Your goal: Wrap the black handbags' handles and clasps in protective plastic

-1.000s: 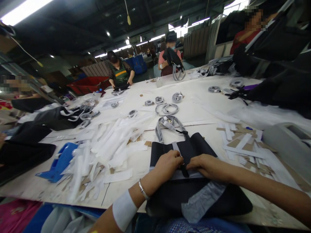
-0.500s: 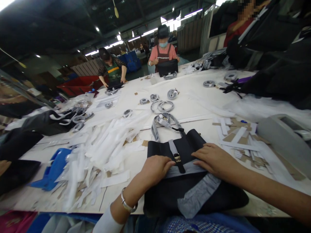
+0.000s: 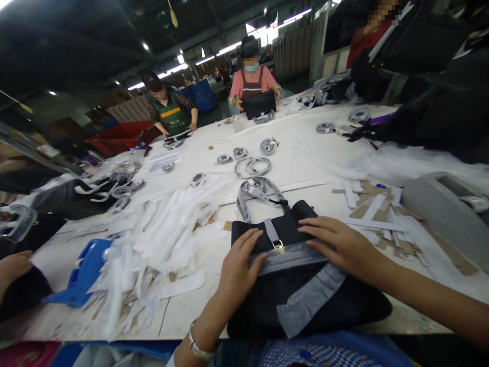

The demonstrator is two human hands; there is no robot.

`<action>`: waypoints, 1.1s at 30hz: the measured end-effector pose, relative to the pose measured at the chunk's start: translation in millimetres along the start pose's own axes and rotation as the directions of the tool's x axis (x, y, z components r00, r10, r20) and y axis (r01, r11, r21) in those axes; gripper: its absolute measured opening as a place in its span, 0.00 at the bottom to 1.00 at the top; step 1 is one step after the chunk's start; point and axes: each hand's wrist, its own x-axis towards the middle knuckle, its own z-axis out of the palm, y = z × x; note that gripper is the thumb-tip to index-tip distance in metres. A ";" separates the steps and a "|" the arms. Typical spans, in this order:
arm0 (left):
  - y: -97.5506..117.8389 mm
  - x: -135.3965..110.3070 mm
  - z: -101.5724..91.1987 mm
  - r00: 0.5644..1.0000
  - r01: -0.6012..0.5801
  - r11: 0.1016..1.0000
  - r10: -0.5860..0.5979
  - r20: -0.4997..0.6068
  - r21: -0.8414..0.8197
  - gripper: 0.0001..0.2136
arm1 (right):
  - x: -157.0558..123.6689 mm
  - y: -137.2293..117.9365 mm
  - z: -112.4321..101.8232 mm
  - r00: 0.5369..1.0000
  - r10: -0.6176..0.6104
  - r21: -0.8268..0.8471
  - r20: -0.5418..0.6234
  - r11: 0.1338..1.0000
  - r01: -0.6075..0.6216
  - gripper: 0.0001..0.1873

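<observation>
A black handbag [image 3: 305,300] lies flat at the near edge of the white table [image 3: 305,163]. Its grey wrapped strap [image 3: 260,191] runs away from me, and a metal buckle [image 3: 278,244] sits at its middle. My left hand [image 3: 239,267] rests on the bag's left side with fingers stretched out flat. My right hand [image 3: 340,244] presses flat on the right side, fingers out. Both hands touch a clear grey film strip [image 3: 290,257] that lies across the bag. A second grey film piece [image 3: 309,300] drapes over the bag's near half.
White paper strips [image 3: 164,239] are heaped to the left, beside a blue plastic piece [image 3: 86,270]. Cardboard and paper scraps [image 3: 374,209] lie to the right, next to a grey box [image 3: 439,214]. Coiled grey straps [image 3: 254,165] dot the table's middle. Other people handle black bags at the far side.
Both my hands have opened out flat and moved apart on the bag. The clear film strip now lies across the bag under the buckle.
</observation>
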 end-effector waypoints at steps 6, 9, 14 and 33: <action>15.5 -39.5 23.4 0.943 -0.262 0.959 0.230 0.241 0.108 0.23 | -52.2 -12.9 -6.3 0.918 -0.275 -0.084 0.285 0.947 0.309 0.27; 23.7 -46.4 29.2 0.940 -0.298 0.941 0.259 0.224 0.161 0.27 | -66.3 -14.0 4.9 0.935 -0.258 -0.184 0.243 0.934 0.306 0.31; 37.1 -32.8 44.1 0.952 -0.286 0.915 0.239 0.189 0.283 0.33 | -48.9 -14.4 33.1 0.999 -0.043 -0.335 0.031 0.941 0.051 0.35; 64.5 54.6 56.9 0.921 -0.319 0.945 0.292 0.258 0.069 0.17 | -105.3 1.3 8.2 0.779 0.563 0.117 -0.274 0.824 -0.554 0.23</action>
